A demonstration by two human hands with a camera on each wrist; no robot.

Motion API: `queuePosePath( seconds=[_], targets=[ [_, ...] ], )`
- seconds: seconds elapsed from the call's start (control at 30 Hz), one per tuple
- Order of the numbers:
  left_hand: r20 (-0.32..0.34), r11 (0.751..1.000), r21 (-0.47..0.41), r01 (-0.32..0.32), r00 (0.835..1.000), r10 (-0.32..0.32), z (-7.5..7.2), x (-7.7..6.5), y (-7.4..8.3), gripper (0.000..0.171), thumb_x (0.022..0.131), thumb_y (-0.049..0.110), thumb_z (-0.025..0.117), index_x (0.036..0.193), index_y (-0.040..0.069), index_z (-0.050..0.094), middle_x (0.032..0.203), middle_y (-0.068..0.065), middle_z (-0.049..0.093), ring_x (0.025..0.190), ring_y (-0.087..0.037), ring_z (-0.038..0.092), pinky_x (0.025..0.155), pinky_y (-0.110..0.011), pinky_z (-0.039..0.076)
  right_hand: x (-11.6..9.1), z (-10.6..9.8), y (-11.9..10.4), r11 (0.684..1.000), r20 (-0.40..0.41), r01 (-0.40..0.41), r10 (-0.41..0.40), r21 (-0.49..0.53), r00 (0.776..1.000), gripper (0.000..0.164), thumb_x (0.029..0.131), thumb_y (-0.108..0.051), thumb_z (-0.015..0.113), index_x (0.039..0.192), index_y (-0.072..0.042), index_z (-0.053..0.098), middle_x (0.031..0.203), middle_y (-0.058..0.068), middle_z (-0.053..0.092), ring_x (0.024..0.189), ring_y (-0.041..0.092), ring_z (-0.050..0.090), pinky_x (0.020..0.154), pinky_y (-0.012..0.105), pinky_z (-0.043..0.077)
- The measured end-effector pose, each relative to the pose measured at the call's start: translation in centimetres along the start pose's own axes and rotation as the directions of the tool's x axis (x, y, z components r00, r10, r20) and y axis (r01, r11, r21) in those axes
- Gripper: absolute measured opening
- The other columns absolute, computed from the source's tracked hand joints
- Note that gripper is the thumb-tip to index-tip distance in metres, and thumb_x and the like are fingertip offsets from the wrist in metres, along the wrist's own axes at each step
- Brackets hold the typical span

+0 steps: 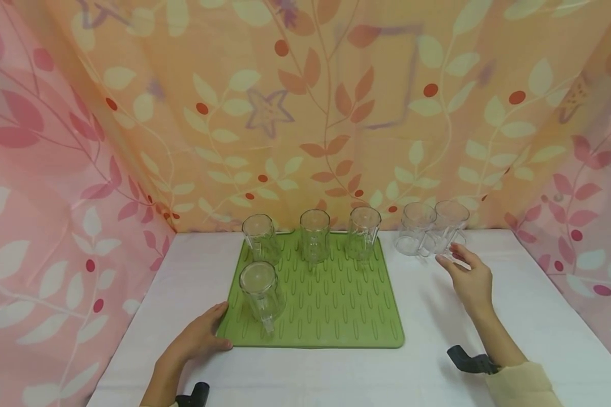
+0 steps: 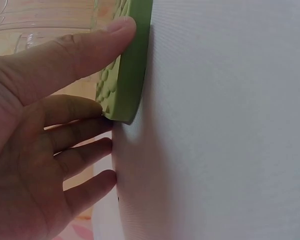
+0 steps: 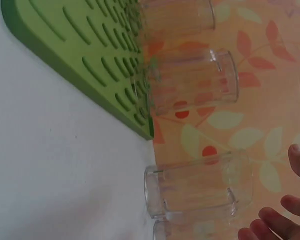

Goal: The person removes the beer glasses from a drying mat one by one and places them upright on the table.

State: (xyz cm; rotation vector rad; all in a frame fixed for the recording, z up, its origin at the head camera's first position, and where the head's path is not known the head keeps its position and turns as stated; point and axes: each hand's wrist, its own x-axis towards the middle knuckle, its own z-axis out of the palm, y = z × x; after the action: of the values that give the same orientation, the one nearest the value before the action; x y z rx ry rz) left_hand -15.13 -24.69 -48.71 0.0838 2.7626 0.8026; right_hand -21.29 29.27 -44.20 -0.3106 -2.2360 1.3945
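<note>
My left hand [image 1: 196, 336] rests at the front left corner of a green ribbed mat [image 1: 336, 316]. In the left wrist view its thumb [image 2: 122, 32] lies against the mat's edge and the fingers [image 2: 85, 150] are spread near the corner. My right hand [image 1: 473, 280] reaches toward the rightmost clear glass mug [image 1: 450, 217], fingers loosely bent close to its handle. The right wrist view shows those fingers [image 3: 275, 222] apart from the glass, holding nothing. Another clear mug [image 1: 417, 226] stands just left of it on the white table.
Along the mat's back edge stand three glass mugs, at left [image 1: 261, 240], middle [image 1: 314, 237] and right [image 1: 364, 234]. One more mug [image 1: 262, 291] stands base up at the mat's front left. A leaf-patterned curtain [image 1: 305, 113] rises behind the table [image 1: 310, 379].
</note>
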Motion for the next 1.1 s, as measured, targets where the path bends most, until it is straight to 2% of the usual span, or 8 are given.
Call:
queuePosePath(
  seconds=[0.07, 0.17, 0.37, 0.6, 0.73, 0.83, 0.97, 1.1],
  targets=[
    [-0.004, 1.0, 0.006, 0.0, 1.0, 0.0, 0.0, 0.0, 0.0, 0.102, 0.064, 0.025, 0.088, 0.147, -0.004, 0.037, 0.152, -0.028, 0.035, 0.14, -0.05, 0.031, 0.111, -0.065, 0.029, -0.6, 0.3, -0.6, 1.0, 0.028, 0.014, -0.015, 0.016, 0.999, 0.051, 0.083, -0.011, 0.077, 0.131, -0.001, 0.06, 0.116, 0.004, 0.066, 0.096, -0.011, 0.055, 0.077, -0.002, 0.046],
    [-0.006, 1.0, 0.007, 0.006, 1.0, -0.006, 0.0, 0.1, 0.1, 0.102, 0.063, 0.026, 0.088, 0.147, -0.004, 0.037, 0.152, -0.027, 0.036, 0.14, -0.05, 0.031, 0.111, -0.065, 0.029, -1.5, 0.7, -1.0, 0.999, 0.079, 0.049, -0.05, 0.017, 0.996, 0.052, 0.084, -0.012, 0.076, 0.132, 0.001, 0.059, 0.117, 0.005, 0.065, 0.096, -0.012, 0.055, 0.077, -0.001, 0.047],
    [-0.004, 1.0, 0.0, 0.008, 1.0, -0.008, 0.0, 0.0, 0.1, 0.102, 0.063, 0.024, 0.088, 0.146, -0.004, 0.037, 0.152, -0.027, 0.036, 0.14, -0.05, 0.03, 0.112, -0.065, 0.029, -3.0, 1.7, -1.7, 0.988, 0.176, 0.137, -0.148, 0.073, 0.973, 0.052, 0.085, -0.009, 0.075, 0.132, 0.004, 0.057, 0.123, 0.025, 0.061, 0.096, -0.015, 0.055, 0.079, 0.0, 0.048],
    [-0.003, 1.0, -0.002, 0.013, 1.0, -0.013, 0.0, 0.1, 0.0, 0.103, 0.062, 0.025, 0.089, 0.146, -0.004, 0.037, 0.152, -0.027, 0.036, 0.14, -0.05, 0.03, 0.112, -0.065, 0.029, -4.6, 3.4, -2.8, 0.961, 0.271, 0.204, -0.25, 0.188, 0.929, 0.049, 0.085, -0.005, 0.074, 0.13, 0.006, 0.057, 0.122, 0.024, 0.062, 0.103, -0.008, 0.057, 0.085, 0.004, 0.049],
    [0.004, 1.0, 0.004, 0.005, 1.0, -0.005, -0.1, 0.1, -0.1, 0.103, 0.063, 0.027, 0.089, 0.146, -0.004, 0.037, 0.152, -0.026, 0.037, 0.14, -0.049, 0.032, 0.111, -0.064, 0.03, -5.5, 5.1, -3.6, 0.951, 0.32, 0.193, -0.266, 0.243, 0.909, 0.046, 0.085, -0.004, 0.073, 0.128, 0.006, 0.058, 0.121, 0.024, 0.063, 0.102, -0.007, 0.057, 0.085, 0.006, 0.051],
    [0.006, 1.0, 0.013, -0.003, 1.0, 0.003, -0.3, 0.0, 0.0, 0.101, 0.063, 0.026, 0.089, 0.145, -0.005, 0.038, 0.151, -0.026, 0.039, 0.139, -0.049, 0.034, 0.111, -0.063, 0.032, -6.4, 6.8, -4.2, 0.943, 0.362, 0.181, -0.279, 0.281, 0.89, 0.044, 0.086, -0.005, 0.072, 0.126, 0.006, 0.06, 0.12, 0.023, 0.064, 0.104, 0.003, 0.06, 0.086, 0.01, 0.052],
    [0.0, 1.0, 0.019, -0.005, 1.0, 0.005, -0.3, 0.1, 0.1, 0.1, 0.062, 0.024, 0.089, 0.144, -0.006, 0.04, 0.149, -0.027, 0.041, 0.138, -0.049, 0.035, 0.111, -0.063, 0.032, -7.6, 8.8, -5.1, 0.932, 0.42, 0.174, -0.303, 0.317, 0.856, 0.043, 0.085, -0.005, 0.072, 0.126, 0.006, 0.06, 0.119, 0.023, 0.064, 0.107, 0.012, 0.062, 0.088, 0.015, 0.054],
    [-0.005, 1.0, 0.02, -0.002, 1.0, 0.002, -0.2, 0.2, 0.2, 0.099, 0.062, 0.023, 0.09, 0.143, -0.006, 0.041, 0.148, -0.027, 0.042, 0.137, -0.049, 0.036, 0.111, -0.062, 0.033, -8.6, 10.5, -6.0, 0.923, 0.475, 0.16, -0.323, 0.351, 0.818, 0.043, 0.085, -0.005, 0.073, 0.125, 0.005, 0.061, 0.119, 0.024, 0.064, 0.106, 0.009, 0.062, 0.09, 0.026, 0.057]
  ],
)
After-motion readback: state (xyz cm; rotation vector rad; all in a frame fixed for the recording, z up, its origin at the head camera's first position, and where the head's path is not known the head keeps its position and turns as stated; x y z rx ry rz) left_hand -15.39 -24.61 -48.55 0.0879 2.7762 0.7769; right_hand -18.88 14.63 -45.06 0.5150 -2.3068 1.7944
